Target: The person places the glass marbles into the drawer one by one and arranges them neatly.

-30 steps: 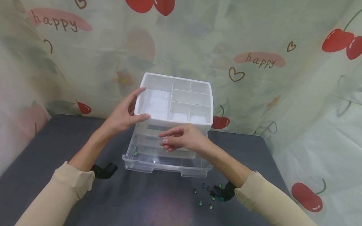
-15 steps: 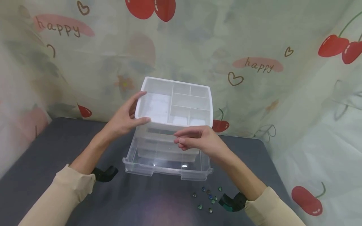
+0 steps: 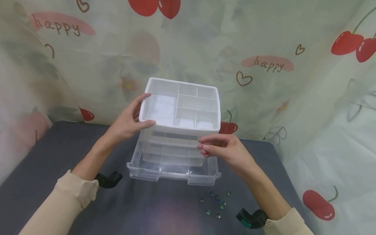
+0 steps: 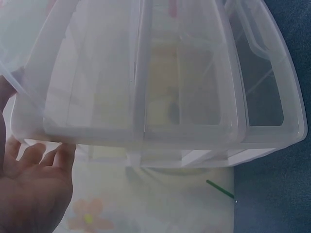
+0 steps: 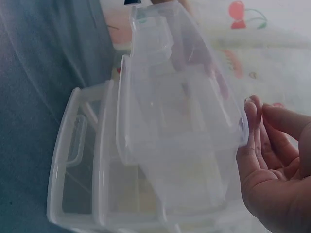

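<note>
A desktop drawer organizer with a white compartmented top tray (image 3: 188, 130) stands in the middle of the table. Below the tray, one clear plastic drawer (image 3: 173, 177) is pulled out toward me. My left hand (image 3: 124, 120) grips the tray's left end, thumb at the front rim and fingers at the back. In the left wrist view its fingers (image 4: 63, 158) bend against the casing. My right hand (image 3: 232, 148) hovers over the drawer's right side, fingers loosely bent and thumb near the fingertips; I see nothing between them. A small glint shows in the drawer; what causes it is unclear.
Several small green, blue and brown gems (image 3: 221, 206) lie scattered on the dark tabletop (image 3: 164, 209), front right of the drawer. A black wrist camera (image 3: 252, 218) sits on my right forearm close to them. A cherry-printed curtain (image 3: 188, 49) hangs behind the table.
My right hand has moved right from over the drawer's middle to its right side. A green gem seen in the drawer's left part is no longer visible. My left hand keeps its place.
</note>
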Demonstrator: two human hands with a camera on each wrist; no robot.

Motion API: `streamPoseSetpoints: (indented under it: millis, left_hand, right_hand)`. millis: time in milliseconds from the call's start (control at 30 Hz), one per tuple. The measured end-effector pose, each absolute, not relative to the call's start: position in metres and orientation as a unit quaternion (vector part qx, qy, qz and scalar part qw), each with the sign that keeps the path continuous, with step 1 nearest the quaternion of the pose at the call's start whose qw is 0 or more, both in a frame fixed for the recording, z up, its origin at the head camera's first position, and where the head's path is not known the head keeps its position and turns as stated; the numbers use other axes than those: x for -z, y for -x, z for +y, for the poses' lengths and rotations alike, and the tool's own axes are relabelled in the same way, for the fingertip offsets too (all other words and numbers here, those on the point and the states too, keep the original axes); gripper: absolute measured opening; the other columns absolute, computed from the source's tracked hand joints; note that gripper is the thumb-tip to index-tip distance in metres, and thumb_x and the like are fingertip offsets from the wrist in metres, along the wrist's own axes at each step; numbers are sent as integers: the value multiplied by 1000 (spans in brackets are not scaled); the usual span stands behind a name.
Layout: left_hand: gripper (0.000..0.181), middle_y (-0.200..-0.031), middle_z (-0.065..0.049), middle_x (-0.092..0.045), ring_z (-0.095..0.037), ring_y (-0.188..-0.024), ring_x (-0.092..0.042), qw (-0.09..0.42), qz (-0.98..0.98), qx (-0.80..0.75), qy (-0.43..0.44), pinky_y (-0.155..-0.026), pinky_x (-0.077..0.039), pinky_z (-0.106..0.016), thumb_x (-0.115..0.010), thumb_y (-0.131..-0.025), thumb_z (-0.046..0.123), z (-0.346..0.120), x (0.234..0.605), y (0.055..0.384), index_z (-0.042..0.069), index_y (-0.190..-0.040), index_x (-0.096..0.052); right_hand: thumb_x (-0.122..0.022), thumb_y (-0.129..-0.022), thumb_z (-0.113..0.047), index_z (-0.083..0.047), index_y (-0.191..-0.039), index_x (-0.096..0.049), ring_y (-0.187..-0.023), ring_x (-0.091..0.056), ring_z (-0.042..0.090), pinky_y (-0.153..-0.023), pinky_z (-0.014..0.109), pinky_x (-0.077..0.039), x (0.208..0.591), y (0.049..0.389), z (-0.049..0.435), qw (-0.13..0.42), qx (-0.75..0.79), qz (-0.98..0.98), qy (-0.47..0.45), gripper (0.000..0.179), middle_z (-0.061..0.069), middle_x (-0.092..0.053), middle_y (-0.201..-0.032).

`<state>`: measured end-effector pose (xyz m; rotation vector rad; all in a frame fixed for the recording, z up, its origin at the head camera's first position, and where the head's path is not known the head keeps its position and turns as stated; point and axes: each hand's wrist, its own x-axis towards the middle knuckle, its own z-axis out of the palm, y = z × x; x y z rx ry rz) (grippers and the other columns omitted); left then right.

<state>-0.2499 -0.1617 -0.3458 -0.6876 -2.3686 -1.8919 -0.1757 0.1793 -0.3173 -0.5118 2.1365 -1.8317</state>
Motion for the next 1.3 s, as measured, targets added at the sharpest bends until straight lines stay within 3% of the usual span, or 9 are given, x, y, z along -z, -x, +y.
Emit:
streamPoseSetpoints:
  millis: [300,867,1167,1300]
  left_hand:
    - [83,-159,-12,-26,-29,-135,-41,20,-762,608,224,-87,-45,-20,-73,-90,6,-163,347,251,22,-157,-26]
    - [84,-158,-14,-28,-31,-134,-41,25,-765,599,236,-89,-45,-19,-74,-89,6,-161,349,253,21,-157,-27]
    - [84,-160,-12,-26,-30,-134,-41,17,-750,616,241,-86,-46,-18,-72,-90,6,-160,349,252,19,-158,-25]
    - [85,-158,-14,-27,-31,-131,-42,17,-747,619,241,-86,-47,-18,-72,-90,4,-161,349,251,20,-158,-25]
  right_hand:
    - [-72,-91,-10,0,-117,-70,-96,-69,32,-86,38,-54,326,171,202,118,632,752,145,28,11,-73,-106]
    - [-70,-93,-10,11,-120,-63,-92,-70,19,-87,33,-54,366,157,239,106,641,754,96,35,4,-73,-100]
    - [-72,-92,-14,9,-120,-64,-95,-69,20,-86,33,-54,395,149,256,104,624,772,66,37,14,-71,-109]
    - [-73,-91,-13,9,-119,-65,-94,-70,17,-85,33,-55,409,148,264,103,621,775,59,37,11,-72,-108]
